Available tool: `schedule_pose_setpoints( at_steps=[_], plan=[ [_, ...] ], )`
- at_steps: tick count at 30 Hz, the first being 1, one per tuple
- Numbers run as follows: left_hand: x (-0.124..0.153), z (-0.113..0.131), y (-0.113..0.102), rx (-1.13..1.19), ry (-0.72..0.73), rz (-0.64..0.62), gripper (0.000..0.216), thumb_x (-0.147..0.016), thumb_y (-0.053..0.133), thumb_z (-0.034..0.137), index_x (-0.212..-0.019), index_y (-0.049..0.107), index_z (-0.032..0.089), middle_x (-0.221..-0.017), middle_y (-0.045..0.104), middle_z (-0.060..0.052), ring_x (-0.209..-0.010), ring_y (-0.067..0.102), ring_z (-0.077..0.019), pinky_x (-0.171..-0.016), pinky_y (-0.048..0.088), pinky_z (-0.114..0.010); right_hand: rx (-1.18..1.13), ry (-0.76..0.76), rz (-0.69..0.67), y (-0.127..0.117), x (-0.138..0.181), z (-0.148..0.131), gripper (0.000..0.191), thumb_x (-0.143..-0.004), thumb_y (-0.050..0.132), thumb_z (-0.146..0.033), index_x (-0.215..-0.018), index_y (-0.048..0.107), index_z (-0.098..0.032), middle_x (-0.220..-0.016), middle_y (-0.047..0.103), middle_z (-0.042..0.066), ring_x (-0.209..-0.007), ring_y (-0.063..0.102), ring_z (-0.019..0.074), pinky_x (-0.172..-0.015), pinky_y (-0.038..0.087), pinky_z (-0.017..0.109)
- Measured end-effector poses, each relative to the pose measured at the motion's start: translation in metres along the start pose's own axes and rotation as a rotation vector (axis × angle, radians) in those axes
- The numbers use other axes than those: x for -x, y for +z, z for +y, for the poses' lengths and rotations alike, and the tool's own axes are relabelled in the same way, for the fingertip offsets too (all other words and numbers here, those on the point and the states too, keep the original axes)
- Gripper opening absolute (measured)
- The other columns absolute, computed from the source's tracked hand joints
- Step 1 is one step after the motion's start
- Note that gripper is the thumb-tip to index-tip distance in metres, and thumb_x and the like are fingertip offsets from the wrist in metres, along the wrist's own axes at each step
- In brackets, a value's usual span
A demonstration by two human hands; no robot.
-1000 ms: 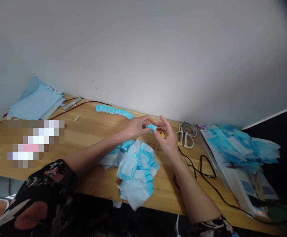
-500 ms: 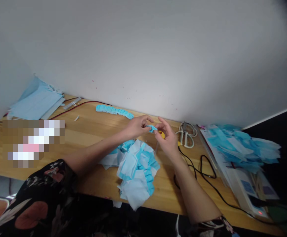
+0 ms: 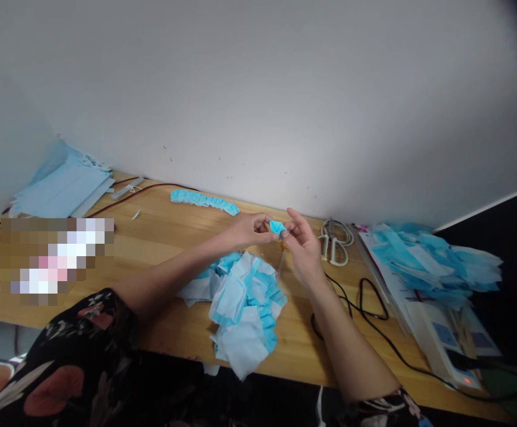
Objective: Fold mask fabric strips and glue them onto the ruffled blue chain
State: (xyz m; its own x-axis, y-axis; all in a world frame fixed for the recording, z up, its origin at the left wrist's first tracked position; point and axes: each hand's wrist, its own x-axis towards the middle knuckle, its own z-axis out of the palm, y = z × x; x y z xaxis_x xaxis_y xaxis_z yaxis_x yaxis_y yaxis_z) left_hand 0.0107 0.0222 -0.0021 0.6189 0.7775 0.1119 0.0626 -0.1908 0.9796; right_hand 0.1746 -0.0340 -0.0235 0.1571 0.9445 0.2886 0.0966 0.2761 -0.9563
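Note:
Between my two hands is a small folded piece of blue mask fabric (image 3: 278, 227), held above the table. My left hand (image 3: 254, 230) pinches its left side with thumb and forefinger. On its right side, my right hand (image 3: 301, 240) grips it with thumb and forefinger, the other fingers raised. Just below lies a loose heap of blue and white fabric pieces (image 3: 247, 308). A row of small folded blue pieces (image 3: 205, 201) lies behind my left hand. A yellow-tipped tool (image 3: 284, 249) is partly hidden by my right hand.
White-handled scissors (image 3: 333, 246) lie near the wall. Black cable (image 3: 374, 308) loops across the right of the table (image 3: 160, 231). More blue fabric strips (image 3: 436, 258) rest on papers by a white powered device (image 3: 440, 344). Flat blue masks (image 3: 64, 184) are stacked at the far left.
The folded blue piece has turned and now shows a broader, pointed face between my fingers. My right hand has shifted slightly, covering more of the yellow-tipped tool.

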Motion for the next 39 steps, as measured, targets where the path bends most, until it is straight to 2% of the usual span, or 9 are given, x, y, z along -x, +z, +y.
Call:
schedule_pose_setpoints(
  at_steps=[7,13,20,23,27,33,39],
  plan=[
    [-0.001,-0.003,-0.002,-0.059,0.010,0.031,0.024,-0.074,0.062,0.038,-0.072,0.054,0.015,-0.063,0.047,0.004,-0.060,0.041,-0.0084,-0.055,0.030,-0.021,-0.012,0.018,-0.011,0.003,0.002,-0.001,0.051,-0.080,0.065,-0.033,-0.130,0.055,-0.028,-0.088,0.059,0.001,-0.081,0.056,0.0156,-0.081,0.049,0.034],
    [-0.002,-0.007,-0.007,-0.094,0.033,0.027,0.022,-0.077,0.058,0.037,-0.073,0.055,0.015,-0.064,0.046,0.004,-0.060,0.040,-0.0083,-0.055,0.029,-0.022,-0.096,0.066,-0.077,-0.004,0.001,-0.004,0.046,-0.084,0.061,-0.037,-0.129,0.057,-0.030,-0.095,0.064,0.002,-0.085,0.061,0.0171,-0.083,0.050,0.037],
    [0.002,0.005,-0.007,-0.391,0.031,0.022,0.019,-0.076,0.058,0.031,-0.067,0.054,0.015,-0.059,0.045,0.004,-0.057,0.039,-0.0090,-0.053,0.025,-0.023,0.220,-0.037,-0.137,-0.008,0.001,-0.003,0.050,-0.083,0.064,-0.036,-0.132,0.054,-0.030,-0.095,0.061,0.002,-0.087,0.060,0.0171,-0.085,0.049,0.035],
    [0.002,0.004,-0.007,-0.284,0.038,0.014,0.019,-0.077,0.058,0.034,-0.076,0.059,0.015,-0.063,0.049,0.004,-0.060,0.043,-0.0093,-0.055,0.028,-0.022,0.248,-0.044,-0.121,-0.007,0.001,0.000,0.046,-0.084,0.062,-0.035,-0.130,0.056,-0.029,-0.088,0.059,0.001,-0.081,0.058,0.0161,-0.082,0.048,0.034],
    [-0.001,-0.002,-0.006,-0.028,0.024,0.006,0.030,-0.080,0.058,0.042,-0.093,0.060,0.015,-0.073,0.057,0.002,-0.066,0.049,-0.0095,-0.060,0.035,-0.021,0.106,-0.022,-0.054,-0.006,0.000,0.001,0.046,-0.082,0.064,-0.035,-0.128,0.057,-0.028,-0.084,0.057,0.000,-0.078,0.056,0.0150,-0.078,0.049,0.032],
    [-0.001,-0.001,-0.001,0.007,0.021,-0.074,0.021,-0.075,0.064,0.033,-0.075,0.056,0.014,-0.068,0.052,0.003,-0.064,0.045,-0.0086,-0.061,0.035,-0.022,0.032,0.024,-0.019,0.000,0.001,0.002,0.046,-0.082,0.065,-0.034,-0.127,0.058,-0.028,-0.087,0.060,0.001,-0.080,0.057,0.0151,-0.080,0.049,0.032],
    [0.000,-0.003,-0.002,0.059,0.003,0.000,0.020,-0.073,0.063,0.032,-0.071,0.055,0.014,-0.069,0.053,0.003,-0.065,0.045,-0.0083,-0.061,0.035,-0.021,-0.031,0.065,-0.057,0.001,0.002,0.004,0.046,-0.082,0.064,-0.033,-0.127,0.058,-0.027,-0.095,0.065,0.003,-0.089,0.060,0.0169,-0.086,0.049,0.034]
  ],
)
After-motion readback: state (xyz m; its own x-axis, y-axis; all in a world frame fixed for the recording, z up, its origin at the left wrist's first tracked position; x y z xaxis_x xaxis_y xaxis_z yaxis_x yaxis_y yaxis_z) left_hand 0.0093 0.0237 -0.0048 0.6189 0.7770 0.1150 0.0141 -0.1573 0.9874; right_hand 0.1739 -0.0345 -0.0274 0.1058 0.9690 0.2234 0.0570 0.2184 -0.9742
